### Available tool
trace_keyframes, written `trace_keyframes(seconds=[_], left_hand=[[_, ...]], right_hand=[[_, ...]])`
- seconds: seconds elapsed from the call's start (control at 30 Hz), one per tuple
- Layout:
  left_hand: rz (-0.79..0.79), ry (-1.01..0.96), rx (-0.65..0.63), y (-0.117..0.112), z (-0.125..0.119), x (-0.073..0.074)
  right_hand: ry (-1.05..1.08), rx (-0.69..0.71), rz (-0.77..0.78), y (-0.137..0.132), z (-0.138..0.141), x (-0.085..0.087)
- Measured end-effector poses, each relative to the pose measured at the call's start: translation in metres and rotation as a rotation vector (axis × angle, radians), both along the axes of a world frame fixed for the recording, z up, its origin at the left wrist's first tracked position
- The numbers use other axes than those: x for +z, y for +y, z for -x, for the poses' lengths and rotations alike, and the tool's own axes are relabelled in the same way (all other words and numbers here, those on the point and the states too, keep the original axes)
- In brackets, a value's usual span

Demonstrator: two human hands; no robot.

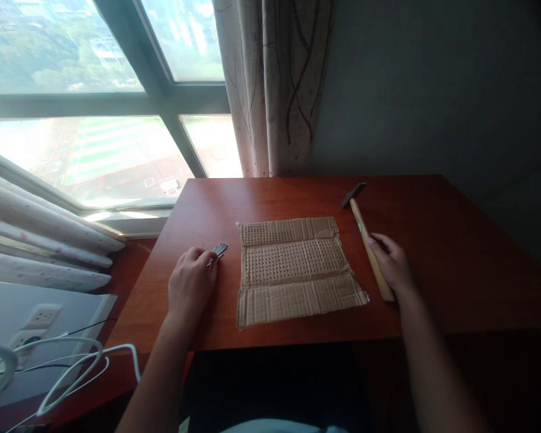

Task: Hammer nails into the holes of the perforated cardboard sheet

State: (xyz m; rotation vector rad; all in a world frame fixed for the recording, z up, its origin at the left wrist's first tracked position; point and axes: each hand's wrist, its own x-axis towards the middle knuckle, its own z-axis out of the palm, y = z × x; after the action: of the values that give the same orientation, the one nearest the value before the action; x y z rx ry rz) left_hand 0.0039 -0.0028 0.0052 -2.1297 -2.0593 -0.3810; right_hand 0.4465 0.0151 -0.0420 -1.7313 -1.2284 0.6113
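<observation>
A flat piece of cardboard (295, 270) full of small punched holes lies in the middle of the red-brown table (455, 240). My left hand (192, 285) rests to its left, fingers curled at a small bundle of nails (219, 250) lying on the table. My right hand (390, 261) lies to the right of the cardboard, fingers closing around the wooden handle of a hammer (365, 237). The hammer lies on the table with its dark metal head pointing away from me.
A window (94, 120) and a patterned curtain (275, 84) stand behind the table. A grey wall is at the right. White cables (67, 367) and a wall socket (42, 316) sit at the lower left, beside rolled pale fabric (40, 246).
</observation>
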Motion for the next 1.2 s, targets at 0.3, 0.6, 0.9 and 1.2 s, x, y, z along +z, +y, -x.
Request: trace_keyframes(seconds=[0.3, 0.6, 0.9, 1.2], left_hand=[[0.047, 0.019, -0.012, -0.002, 0.0, 0.004], [0.257, 0.109, -0.06, -0.004, -0.006, 0.013], [0.159, -0.214, -0.057, -0.008, -0.002, 0.02], [0.089, -1.161, -0.032, -0.006, -0.021, 0.032]], right_hand=[[-0.006, 0.002, 0.003, -0.001, 0.0, -0.001], [-0.008, -0.008, 0.006, -0.002, 0.001, 0.001], [-0.015, 0.005, 0.012, -0.002, 0.002, 0.002], [-0.094, -0.126, -0.208, -0.007, 0.01, 0.015]])
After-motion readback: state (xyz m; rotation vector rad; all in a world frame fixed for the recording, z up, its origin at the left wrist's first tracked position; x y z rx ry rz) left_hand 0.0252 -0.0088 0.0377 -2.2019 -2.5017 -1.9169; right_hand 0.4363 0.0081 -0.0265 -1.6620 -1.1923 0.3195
